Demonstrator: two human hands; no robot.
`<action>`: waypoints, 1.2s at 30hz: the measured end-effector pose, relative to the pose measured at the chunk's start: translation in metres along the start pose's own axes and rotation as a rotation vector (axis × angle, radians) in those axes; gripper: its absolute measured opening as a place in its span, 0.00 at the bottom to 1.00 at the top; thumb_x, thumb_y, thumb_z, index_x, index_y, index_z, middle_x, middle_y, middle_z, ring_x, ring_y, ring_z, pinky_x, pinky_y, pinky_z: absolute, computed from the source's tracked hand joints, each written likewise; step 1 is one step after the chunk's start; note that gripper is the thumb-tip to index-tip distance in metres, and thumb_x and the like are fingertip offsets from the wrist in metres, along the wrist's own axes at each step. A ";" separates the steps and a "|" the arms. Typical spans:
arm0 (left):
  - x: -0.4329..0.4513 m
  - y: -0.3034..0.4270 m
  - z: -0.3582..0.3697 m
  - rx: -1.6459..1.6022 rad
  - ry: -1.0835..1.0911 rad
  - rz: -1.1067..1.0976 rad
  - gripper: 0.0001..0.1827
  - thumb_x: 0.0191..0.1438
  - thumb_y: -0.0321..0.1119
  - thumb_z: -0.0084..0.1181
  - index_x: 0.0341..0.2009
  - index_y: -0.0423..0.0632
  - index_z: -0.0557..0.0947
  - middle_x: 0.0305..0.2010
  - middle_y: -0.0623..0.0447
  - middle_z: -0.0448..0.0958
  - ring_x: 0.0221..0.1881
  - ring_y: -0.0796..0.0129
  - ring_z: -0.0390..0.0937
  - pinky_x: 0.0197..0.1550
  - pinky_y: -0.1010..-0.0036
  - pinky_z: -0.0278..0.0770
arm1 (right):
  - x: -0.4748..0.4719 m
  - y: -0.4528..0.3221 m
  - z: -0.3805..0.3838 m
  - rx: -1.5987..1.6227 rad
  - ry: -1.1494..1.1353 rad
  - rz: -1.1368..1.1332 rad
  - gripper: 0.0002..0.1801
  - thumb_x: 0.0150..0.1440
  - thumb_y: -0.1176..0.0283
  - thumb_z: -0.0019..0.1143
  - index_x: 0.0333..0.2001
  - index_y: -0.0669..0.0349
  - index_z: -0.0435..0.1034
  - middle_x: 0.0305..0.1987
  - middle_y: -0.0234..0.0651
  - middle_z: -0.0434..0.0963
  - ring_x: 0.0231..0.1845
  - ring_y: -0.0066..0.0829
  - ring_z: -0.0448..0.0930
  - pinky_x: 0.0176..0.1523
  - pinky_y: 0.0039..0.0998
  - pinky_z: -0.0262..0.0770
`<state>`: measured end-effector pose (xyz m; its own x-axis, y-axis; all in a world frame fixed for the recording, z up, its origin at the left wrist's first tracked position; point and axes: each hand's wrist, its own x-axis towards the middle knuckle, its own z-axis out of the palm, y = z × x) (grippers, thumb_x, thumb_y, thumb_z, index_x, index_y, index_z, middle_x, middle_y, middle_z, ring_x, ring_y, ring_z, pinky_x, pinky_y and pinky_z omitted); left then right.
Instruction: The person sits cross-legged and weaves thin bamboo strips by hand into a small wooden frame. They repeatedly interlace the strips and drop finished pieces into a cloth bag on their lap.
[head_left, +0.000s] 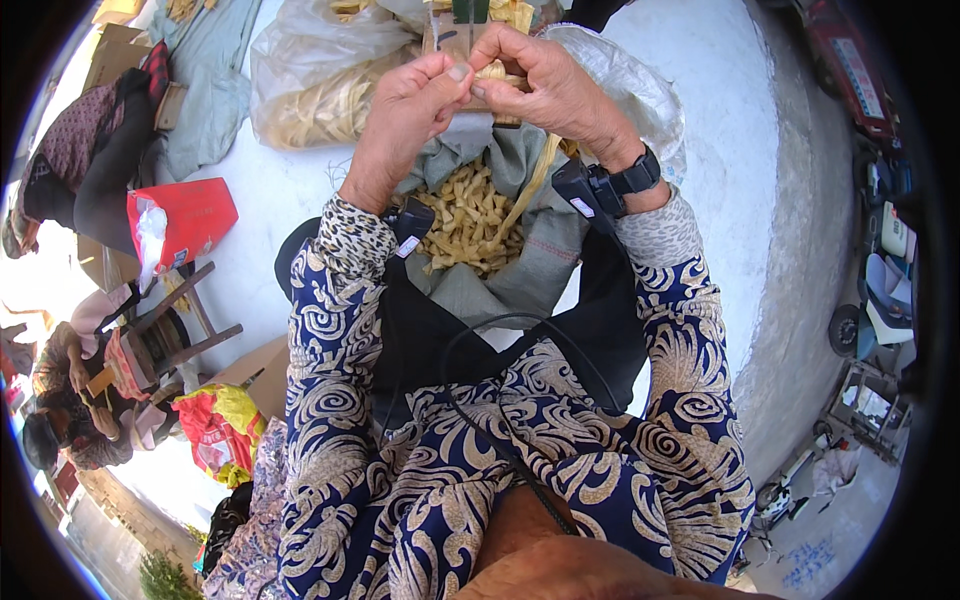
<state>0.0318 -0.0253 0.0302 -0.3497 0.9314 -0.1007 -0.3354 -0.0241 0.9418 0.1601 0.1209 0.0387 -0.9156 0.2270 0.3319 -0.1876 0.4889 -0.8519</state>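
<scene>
My left hand (421, 97) and my right hand (541, 84) meet fingertip to fingertip in front of a small wooden stand (448, 37). A folded, pale yellow fibrous strip (498, 73) is pinched in my right hand. Thumb and forefinger of my left hand press together at the strip's near end, largely hiding what lies between them. Below my right wrist another length of yellow strip (534, 186) trails into an open grey-green woven sack (551, 240). Many short, knotted-looking yellow pieces (469, 217) fill the sack, which stands between my knees.
A clear plastic bag of long yellow strips (322, 105) lies beyond my left hand, with a white woven sack (637, 97) opposite. Leftward are a red bag (184, 221), a wooden stool (199, 315) and other people seated at work. Parked vehicles (885, 285) line the right.
</scene>
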 end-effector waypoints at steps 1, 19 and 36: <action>0.001 -0.001 0.000 0.120 0.012 0.019 0.13 0.62 0.38 0.55 0.28 0.45 0.78 0.20 0.64 0.67 0.21 0.85 0.58 0.21 0.84 0.53 | 0.000 0.001 0.001 -0.069 0.020 -0.043 0.09 0.57 0.72 0.60 0.40 0.60 0.70 0.31 0.26 0.74 0.33 0.20 0.75 0.38 0.23 0.71; -0.026 0.015 0.019 -0.241 -0.029 -0.103 0.18 0.63 0.38 0.52 0.20 0.49 0.70 0.17 0.64 0.61 0.16 0.84 0.52 0.17 0.84 0.46 | -0.006 -0.009 -0.007 -0.027 -0.133 -0.100 0.09 0.56 0.71 0.62 0.40 0.60 0.71 0.28 0.28 0.74 0.29 0.21 0.74 0.34 0.22 0.70; -0.025 0.003 0.008 0.284 -0.030 0.052 0.17 0.65 0.40 0.51 0.27 0.43 0.77 0.23 0.63 0.67 0.22 0.85 0.56 0.23 0.84 0.51 | -0.013 -0.005 0.007 0.270 0.009 0.106 0.13 0.60 0.61 0.59 0.39 0.60 0.71 0.27 0.27 0.73 0.27 0.19 0.72 0.32 0.22 0.69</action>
<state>0.0460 -0.0460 0.0383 -0.3324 0.9421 -0.0447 -0.0581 0.0269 0.9979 0.1699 0.1096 0.0356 -0.9322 0.2726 0.2380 -0.1802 0.2208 -0.9585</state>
